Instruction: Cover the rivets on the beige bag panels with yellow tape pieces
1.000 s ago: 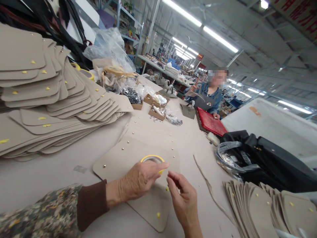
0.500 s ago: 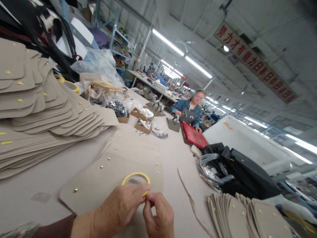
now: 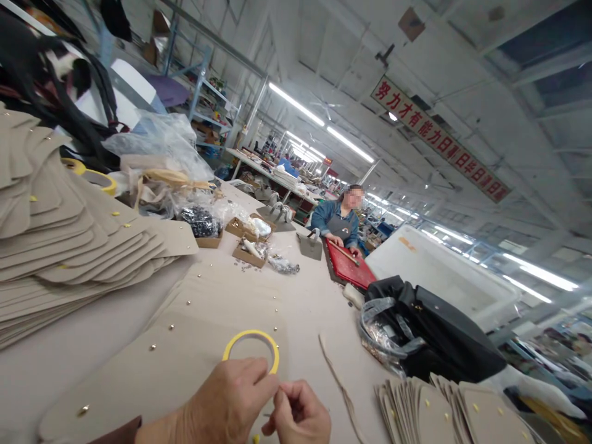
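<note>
My left hand is closed on a roll of yellow tape, whose ring stands up past the fingers. Right beside it, my right hand has thumb and fingers pinched together, close to the left fingertips. Whatever sits in that pinch is too small to make out. Below the hands shows a small yellow bit. Under and beyond them lie overlapping beige panels with metal studs along their edges.
A tall stack of beige panels rises at left. Small parts boxes stand farther back. A black bag and more panels lie at right, near a loose strip. A co-worker sits behind a red board.
The view has shifted, so the table things sit lower and farther left. My hands stay close together; the tape ring shows more fully. A stick now lies across the co-worker's red board.
</note>
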`<state>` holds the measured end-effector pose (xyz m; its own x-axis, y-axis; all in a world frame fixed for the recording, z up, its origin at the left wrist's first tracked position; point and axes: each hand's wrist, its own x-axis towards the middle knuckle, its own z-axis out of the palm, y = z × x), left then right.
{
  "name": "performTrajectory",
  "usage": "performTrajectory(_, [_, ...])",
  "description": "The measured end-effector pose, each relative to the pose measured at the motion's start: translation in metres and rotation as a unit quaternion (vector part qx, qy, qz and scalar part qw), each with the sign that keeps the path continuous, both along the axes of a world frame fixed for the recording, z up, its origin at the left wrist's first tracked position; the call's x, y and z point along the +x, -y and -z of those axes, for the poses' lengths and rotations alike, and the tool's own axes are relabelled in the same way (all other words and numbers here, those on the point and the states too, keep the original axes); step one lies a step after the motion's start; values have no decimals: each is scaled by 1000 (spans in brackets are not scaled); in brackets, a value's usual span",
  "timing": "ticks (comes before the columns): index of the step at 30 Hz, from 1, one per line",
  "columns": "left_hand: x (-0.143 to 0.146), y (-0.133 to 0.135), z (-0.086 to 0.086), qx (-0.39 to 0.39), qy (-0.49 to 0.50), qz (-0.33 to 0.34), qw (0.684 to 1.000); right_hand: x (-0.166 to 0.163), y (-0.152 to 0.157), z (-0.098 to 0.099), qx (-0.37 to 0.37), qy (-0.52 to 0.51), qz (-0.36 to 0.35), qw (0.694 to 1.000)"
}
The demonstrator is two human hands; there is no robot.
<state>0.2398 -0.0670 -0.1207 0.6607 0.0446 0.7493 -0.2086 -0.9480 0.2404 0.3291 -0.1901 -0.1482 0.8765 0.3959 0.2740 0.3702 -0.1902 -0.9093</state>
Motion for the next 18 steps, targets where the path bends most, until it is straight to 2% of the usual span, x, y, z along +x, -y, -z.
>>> performTrajectory(3, [-2,6,-5,5,-10,20,1000,10,11,-16,22,-102,-15,994])
performTrajectory(5, [-4,4,-5,19,-37,11,999,24,21,-23,22,-171,-24,985])
performTrajectory(9, [-3,-11,15,84,-132,-57,986,50,34,-15,1,-265,-55,963])
performTrajectory(14, [3,-20,47,96,-197,-58,974,53,30,-1,-71,-260,-97,958])
performTrajectory(18, [5,-18,50,85,-228,-56,968,47,24,0,-129,-234,-108,958])
